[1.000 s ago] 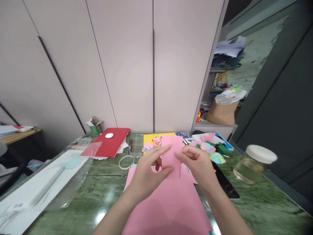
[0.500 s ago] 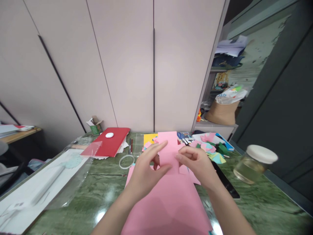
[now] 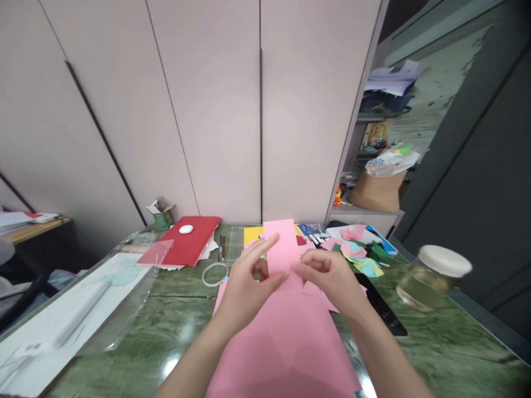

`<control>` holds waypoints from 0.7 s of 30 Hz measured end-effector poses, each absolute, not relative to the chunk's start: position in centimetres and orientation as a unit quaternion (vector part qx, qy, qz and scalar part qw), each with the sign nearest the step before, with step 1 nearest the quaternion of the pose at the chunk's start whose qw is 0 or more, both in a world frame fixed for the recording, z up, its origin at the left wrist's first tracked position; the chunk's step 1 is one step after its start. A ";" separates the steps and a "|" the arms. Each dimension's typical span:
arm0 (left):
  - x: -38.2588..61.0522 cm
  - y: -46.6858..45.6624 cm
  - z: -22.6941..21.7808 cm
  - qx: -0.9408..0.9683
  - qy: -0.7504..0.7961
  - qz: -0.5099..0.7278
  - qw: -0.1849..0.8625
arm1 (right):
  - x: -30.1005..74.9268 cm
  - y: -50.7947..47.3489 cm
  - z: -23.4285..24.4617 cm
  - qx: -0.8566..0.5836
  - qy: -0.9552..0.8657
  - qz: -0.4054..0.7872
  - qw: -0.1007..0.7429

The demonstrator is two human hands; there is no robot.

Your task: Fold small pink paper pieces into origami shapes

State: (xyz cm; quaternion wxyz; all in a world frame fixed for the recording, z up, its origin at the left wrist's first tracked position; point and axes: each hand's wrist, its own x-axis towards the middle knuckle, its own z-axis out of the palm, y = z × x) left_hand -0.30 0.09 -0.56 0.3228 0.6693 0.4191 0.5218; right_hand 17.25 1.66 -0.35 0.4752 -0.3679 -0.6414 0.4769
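Note:
A narrow strip of pink paper [image 3: 282, 243] stands upright in front of me, held between both hands. My left hand [image 3: 251, 279] has its thumb across the strip's lower front and its index finger along the left edge. At the right edge, my right hand [image 3: 327, 273] pinches the strip between thumb and bent fingers. Below the hands lies a large pink paper sheet [image 3: 286, 342], partly covered by my forearms. Where the strip's lower end meets the large sheet, I cannot tell whether they are joined.
A lidded jar [image 3: 431, 282] stands right, near a black tablet-like slab [image 3: 384, 309]. Coloured paper scraps [image 3: 360, 251] lie at the back right. Left are a red folder [image 3: 191, 243], a tape ring [image 3: 214, 274] and a white board in clear plastic [image 3: 53, 320]. Cabinet doors [image 3: 207, 110] close off the back.
The pink strip has shifted slightly left and tilted a little. My right hand has moved slightly left with it, while my left hand keeps nearly the same place.

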 end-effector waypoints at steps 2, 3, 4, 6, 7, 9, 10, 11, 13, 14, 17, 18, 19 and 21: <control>-0.3 0.1 -0.6 0.661 0.422 0.519 0.340 | 17.3 1.8 -0.4 -0.368 -0.639 0.475 0.479; -0.3 0.2 -0.6 0.657 0.422 0.520 0.345 | 17.3 1.8 -0.5 -0.367 -0.638 0.478 0.480; -0.3 0.2 -0.7 0.654 0.421 0.522 0.350 | 17.3 1.8 -0.5 -0.365 -0.636 0.482 0.479; -0.2 0.3 -0.7 0.645 0.415 0.529 0.363 | 17.2 1.8 -0.5 -0.361 -0.629 0.498 0.476; -0.2 0.3 -0.8 0.641 0.411 0.531 0.371 | 17.2 1.8 -0.6 -0.358 -0.623 0.509 0.475; -0.2 0.4 -0.8 0.633 0.407 0.533 0.386 | 17.0 1.7 -0.6 -0.352 -0.608 0.530 0.476; -0.2 0.4 -0.8 0.632 0.407 0.534 0.387 | 17.0 1.7 -0.6 -0.349 -0.599 0.536 0.481; -0.2 0.4 -0.8 0.633 0.407 0.535 0.383 | 17.0 1.7 -0.7 -0.347 -0.593 0.540 0.485; -0.1 0.5 -0.9 0.639 0.407 0.542 0.363 | 16.9 1.8 -0.7 -0.348 -0.590 0.538 0.491; -0.1 0.5 -0.9 0.642 0.406 0.547 0.352 | 17.0 1.8 -0.7 -0.348 -0.592 0.535 0.492; -0.1 0.5 -1.0 0.649 0.402 0.555 0.331 | 17.1 1.8 -0.6 -0.350 -0.603 0.528 0.485; 0.0 0.5 -1.1 0.650 0.402 0.556 0.326 | 17.1 1.8 -0.6 -0.354 -0.606 0.524 0.482; 0.0 0.6 -1.2 0.652 0.403 0.557 0.320 | 17.1 1.7 -0.5 -0.360 -0.610 0.517 0.481; 0.1 0.6 -1.3 0.657 0.405 0.560 0.302 | 17.1 1.6 -0.4 -0.373 -0.618 0.495 0.483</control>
